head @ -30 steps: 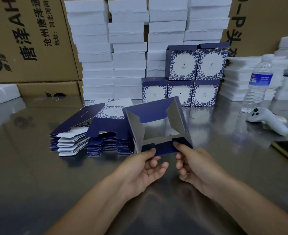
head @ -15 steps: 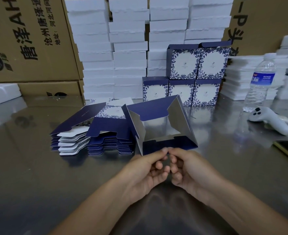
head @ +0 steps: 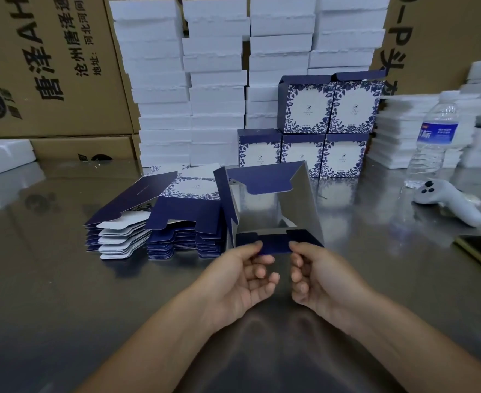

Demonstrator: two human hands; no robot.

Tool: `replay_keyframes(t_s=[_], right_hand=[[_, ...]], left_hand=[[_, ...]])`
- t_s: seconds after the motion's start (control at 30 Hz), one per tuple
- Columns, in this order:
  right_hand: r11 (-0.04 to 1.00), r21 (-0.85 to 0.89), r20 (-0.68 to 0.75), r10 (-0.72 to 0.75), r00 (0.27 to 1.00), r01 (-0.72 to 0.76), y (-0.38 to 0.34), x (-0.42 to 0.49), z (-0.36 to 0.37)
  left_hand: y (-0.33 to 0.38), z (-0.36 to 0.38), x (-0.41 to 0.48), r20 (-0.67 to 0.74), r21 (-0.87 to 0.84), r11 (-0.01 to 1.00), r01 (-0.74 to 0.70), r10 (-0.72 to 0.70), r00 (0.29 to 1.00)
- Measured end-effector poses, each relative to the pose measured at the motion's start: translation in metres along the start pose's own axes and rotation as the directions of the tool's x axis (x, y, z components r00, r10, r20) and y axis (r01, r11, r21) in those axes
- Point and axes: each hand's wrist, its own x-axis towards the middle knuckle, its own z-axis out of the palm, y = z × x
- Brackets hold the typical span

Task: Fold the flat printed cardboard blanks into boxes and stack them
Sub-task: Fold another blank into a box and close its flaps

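Hands that met thumb-to-thumb at mid-flap half a sec. ago have slid apart: the left hand (head: 242, 276) and right hand (head: 318, 279) now sit at opposite ends of the near flap (head: 274, 246) of a half-formed box (head: 273, 205), which stands on the steel table (head: 63, 293) much where it did.

Each hand pinches the flap's edge, thumb on top; the other fingers hang loosely curled with nothing in them. The forefingers under the card are hidden, so how firm the pinch is can't be told for sure.

The box lies straight ahead of both hands, just beyond the fingertips, its open mouth facing the person and the silver inside showing. The near flap runs crosswise, left to right, spanning the gap betw. the hands; neither hand is nearer than the other. The far flap (head: 262, 180) hangs from the top edge, opposite. Judged from this, the next move is to turn the near flap inward, w/ both hands pushing evenly so it doesn't skew.

Just left of the box, touching or nearly so, is the pile of flat blanks (head: 160, 225). Behind, finished boxes (head: 318, 123) are stacked two rows high. Off to the right, well apart: a water bottle (head: 435, 134) and a white controller (head: 449, 202).
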Motion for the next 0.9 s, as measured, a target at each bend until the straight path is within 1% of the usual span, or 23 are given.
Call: replay_keyframes(t_s=[0.1, 0.27, 0.37, 0.57, 0.63, 0.67, 0.7, 0.73, 0.77, 0.8, 0.83, 0.87, 0.9], right_hand=[[1.0, 0.002, -0.004, 0.014, 1.0, -0.014, -0.002, 0.001, -0.001], [0.999, 0.049, -0.096, 0.016, 0.995, -0.011, -0.007, 0.003, -0.003], [0.999, 0.034, -0.11, 0.032, 0.993, -0.028, -0.008, 0.003, -0.003], [0.997, 0.073, -0.121, 0.036, 0.992, -0.027, -0.008, 0.004, -0.006], [1.0, 0.015, -0.118, 0.013, 0.993, -0.011, -0.008, 0.005, -0.007], [0.998, -0.058, -0.126, -0.019, 0.992, 0.011, -0.007, 0.005, -0.007], [0.982, -0.18, -0.142, -0.078, 0.987, 0.051, -0.006, 0.005, -0.007], [0.931, -0.35, -0.151, -0.17, 0.974, 0.108, -0.004, 0.006, -0.008], [0.829, -0.533, -0.147, -0.29, 0.946, 0.171, -0.001, 0.007, -0.009], [0.687, -0.691, -0.126, -0.419, 0.899, 0.224, 0.001, 0.008, -0.011], [0.547, -0.796, -0.092, -0.533, 0.841, 0.26, 0.003, 0.008, -0.014], [0.453, -0.847, -0.066, -0.608, 0.791, 0.278, 0.004, 0.009, -0.016], [0.415, -0.86, -0.056, -0.655, 0.754, 0.296, 0.004, 0.008, -0.017]], left_hand=[[0.002, -0.002, 0.001, -0.022, 0.045, 0.999, -0.013, 0.014, 1.0], [0.008, -0.007, 0.001, -0.062, 0.078, 0.997, -0.013, 0.018, 0.998], [0.008, -0.007, 0.001, -0.064, 0.094, 0.995, -0.017, 0.023, 0.998], [0.011, -0.01, 0.005, -0.081, 0.186, 0.979, -0.087, 0.103, 0.991], [0.01, -0.012, 0.006, -0.081, 0.206, 0.974, -0.089, 0.108, 0.991], [0.01, -0.013, 0.005, -0.082, 0.209, 0.974, -0.087, 0.106, 0.991], [0.01, -0.013, 0.005, -0.083, 0.211, 0.974, -0.087, 0.106, 0.991], [0.011, -0.014, 0.004, -0.086, 0.217, 0.972, -0.089, 0.109, 0.99], [0.012, -0.014, 0.004, -0.094, 0.241, 0.966, -0.092, 0.118, 0.989], [0.013, -0.016, 0.004, -0.106, 0.293, 0.951, -0.102, 0.138, 0.985], [0.014, -0.017, 0.005, -0.123, 0.385, 0.916, -0.115, 0.174, 0.977], [0.015, -0.019, 0.006, -0.137, 0.504, 0.854, -0.128, 0.225, 0.965], [0.015, -0.02, 0.007, -0.141, 0.631, 0.763, -0.14, 0.291, 0.946]])
